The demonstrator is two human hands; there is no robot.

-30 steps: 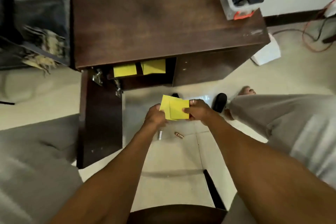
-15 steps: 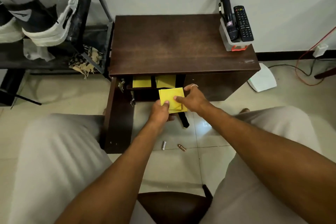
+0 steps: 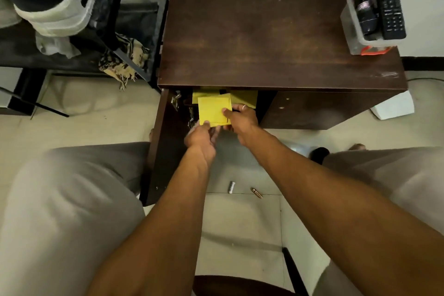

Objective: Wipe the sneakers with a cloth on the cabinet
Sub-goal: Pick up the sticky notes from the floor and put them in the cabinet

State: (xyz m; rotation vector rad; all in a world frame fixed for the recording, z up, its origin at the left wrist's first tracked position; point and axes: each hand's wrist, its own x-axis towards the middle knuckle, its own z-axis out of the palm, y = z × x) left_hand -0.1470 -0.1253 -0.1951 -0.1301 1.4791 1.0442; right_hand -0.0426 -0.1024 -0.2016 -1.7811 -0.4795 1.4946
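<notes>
Head view: both hands hold one folded yellow cloth [image 3: 213, 110] at the open front of the cabinet [image 3: 276, 38], just under the front edge of its top. The left hand [image 3: 201, 138] pinches the cloth's near-left corner, thumb on top, fingers curled beneath. The right hand [image 3: 240, 119] pinches the right edge, thumb on the face, ring on one finger. The cloth thus sits beyond & btw the two grips, broad side facing up, most of it free of the fingers. Behind it, inside the compartment, more yellow cloths [image 3: 245, 98] show, partly hidden. The cabinet door [image 3: 159, 151] hangs open to the left. A black & white sneaker [image 3: 55, 5] stands on a dark rack [image 3: 137, 31] left of the cabinet, well apart from the cloth. On the cabinet's far-right corner is a clear holder [image 3: 358, 38] w/ a remote [image 3: 390, 5] upright in it. Two small cylinders [image 3: 231, 187] lie on the tiled floor btw the forearms.
</notes>
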